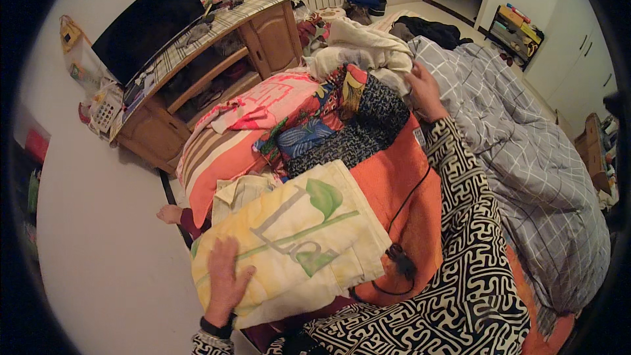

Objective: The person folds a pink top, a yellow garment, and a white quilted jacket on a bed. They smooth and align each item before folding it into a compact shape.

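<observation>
My left hand (225,277) lies flat, fingers out, on a folded cream-and-yellow cloth (355,213) printed with green leaves and large grey lettering. It spreads across my lap. My right arm stretches forward in a black-and-white patterned sleeve. At its end my right hand (426,93) has its fingers curled at the edge of a rumpled cream cloth (361,43), apparently gripping it; the fingertips are partly hidden. Between the hands lie a speckled black knit garment (358,133) and a multicoloured printed cloth (299,138).
A grey checked quilt (519,158) covers the right side. A black cable (402,263) lies on the orange bedding (401,187). At left are a striped pillow (210,164), a wooden TV cabinet (273,39) and a television (148,23). A bare foot (169,214) shows beside the bed.
</observation>
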Motion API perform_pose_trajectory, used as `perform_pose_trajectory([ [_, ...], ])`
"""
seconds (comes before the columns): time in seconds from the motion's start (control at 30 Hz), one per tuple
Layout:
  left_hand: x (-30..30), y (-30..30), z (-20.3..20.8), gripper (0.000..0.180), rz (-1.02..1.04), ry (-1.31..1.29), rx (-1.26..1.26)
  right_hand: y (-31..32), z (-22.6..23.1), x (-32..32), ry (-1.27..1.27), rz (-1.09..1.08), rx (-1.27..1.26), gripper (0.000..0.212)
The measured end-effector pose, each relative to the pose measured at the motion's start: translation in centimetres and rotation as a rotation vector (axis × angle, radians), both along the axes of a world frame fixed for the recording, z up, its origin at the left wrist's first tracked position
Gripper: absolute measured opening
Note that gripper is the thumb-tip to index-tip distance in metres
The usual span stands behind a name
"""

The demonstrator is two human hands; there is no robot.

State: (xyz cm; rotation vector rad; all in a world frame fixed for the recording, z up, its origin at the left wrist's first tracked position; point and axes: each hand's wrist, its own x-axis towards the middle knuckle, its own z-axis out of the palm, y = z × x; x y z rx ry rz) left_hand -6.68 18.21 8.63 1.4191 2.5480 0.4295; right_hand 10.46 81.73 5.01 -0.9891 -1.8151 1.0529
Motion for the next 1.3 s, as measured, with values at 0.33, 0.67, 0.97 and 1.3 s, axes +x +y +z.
perform_pose_trajectory([
  [0.33,-0.3,0.9,-4.9,0.067,-0.080,-0.014,-0.114,8.9,-2.6,-7.8,-0.538,-0.043,0.425,0.088],
  [0.67,-0.1,1.4,-5.0,0.064,-0.055,-0.006,-0.036,3.5,-9.0,-5.1,-0.404,-0.227,0.310,0.028],
  [0.97,0.9,-0.1,-5.5,0.061,-0.043,0.064,0.084,-0.1,-1.5,1.9,0.582,-0.028,-0.210,0.030],
  [1.3,1.4,-1.8,-6.6,0.059,-0.005,0.011,0.251,-17.3,28.7,-0.2,0.719,0.448,0.154,0.031],
])
